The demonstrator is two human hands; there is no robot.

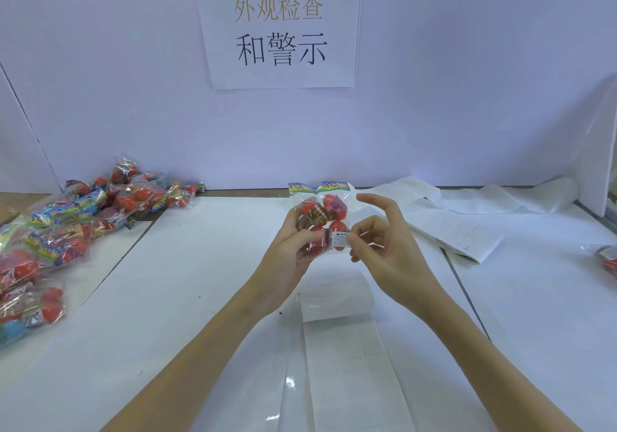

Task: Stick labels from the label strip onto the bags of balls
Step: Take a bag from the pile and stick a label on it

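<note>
**Label going onto the held bag**

Your left hand (283,248) has its grip around a bag of balls (322,218), lifted above the bench (200,281). Your right hand (384,241) pinches a label (340,238) against it. The label strip (337,338) lies below the bag.

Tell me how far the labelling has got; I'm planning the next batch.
Done, apparently: one bag set aside at the far right. In hand: the left hand holds a bag of balls while the right hand presses a white label onto it. Left: the pile of bags on the left, with the label strip lying below.
</note>
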